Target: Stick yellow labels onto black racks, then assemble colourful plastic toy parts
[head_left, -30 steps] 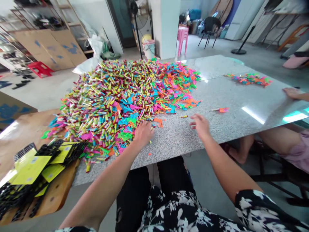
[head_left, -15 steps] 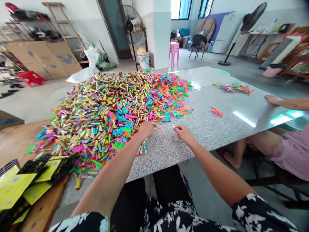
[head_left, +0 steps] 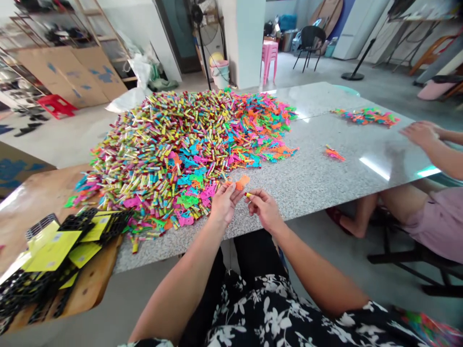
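Observation:
My left hand (head_left: 224,201) is closed on a small flat orange plastic piece (head_left: 242,182), held up between thumb and fingers. Just to its right, my right hand (head_left: 265,208) pinches a small yellow tube with a red end (head_left: 248,194), pointing toward the orange piece; the two are slightly apart. Both hands are over the near edge of the speckled stone table (head_left: 307,178). Beyond and left of them spreads a big pile of small yellow, red and blue tubes (head_left: 155,140). Bright plastic pieces (head_left: 260,125) in pink, orange, green and blue lie along its right side.
Black plastic racks with yellow cards (head_left: 54,250) lie on a wooden board at left. A little orange-and-pink cluster (head_left: 334,153) and a larger colourful heap (head_left: 369,116) sit to the right. Another person's hands (head_left: 421,132) rest at the table's right edge.
My hands have come closer together and nearer my body. The left now shows the orange plastic piece, the right the yellow tube. The other person's hands are now together; my view has tilted down.

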Demonstrator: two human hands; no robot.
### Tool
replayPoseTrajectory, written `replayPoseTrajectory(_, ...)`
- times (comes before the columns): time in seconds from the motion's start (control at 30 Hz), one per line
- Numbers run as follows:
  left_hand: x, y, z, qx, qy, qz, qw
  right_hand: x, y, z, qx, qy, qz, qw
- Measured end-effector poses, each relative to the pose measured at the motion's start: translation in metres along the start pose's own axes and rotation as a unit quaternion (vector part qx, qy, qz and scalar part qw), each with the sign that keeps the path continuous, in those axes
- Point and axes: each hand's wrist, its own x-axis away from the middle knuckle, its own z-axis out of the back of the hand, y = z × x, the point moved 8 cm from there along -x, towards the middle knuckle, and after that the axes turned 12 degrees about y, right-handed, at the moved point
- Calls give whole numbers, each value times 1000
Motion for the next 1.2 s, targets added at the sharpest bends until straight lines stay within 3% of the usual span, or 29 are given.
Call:
replayPoseTrajectory(0.2,12,-10,-5,5,-15,-38,999,3,-4,-3,-19,6,13,1000)
replayPoseTrajectory(0.4,19,-14,-9,6,-27,-31,999,3,-10,-1,-31,3,18,999)
replayPoseTrajectory(0.6,29,-14,-11,-34,-31,-82,996,1,-10,5,-52,18,-18,998)
replayPoseTrajectory(0.7,33,-18,-9,-39,-23,-97,994,3,-19,6,-36,32,23,999)
replayPoseTrajectory(0.83,30,-20,-8,-4,4,-80,997,9,-29,1,38,2,92,995)
replayPoseTrajectory(1.2,34,-22,-14,-10,0,-69,998,8,-29,15,72,29,131,988)
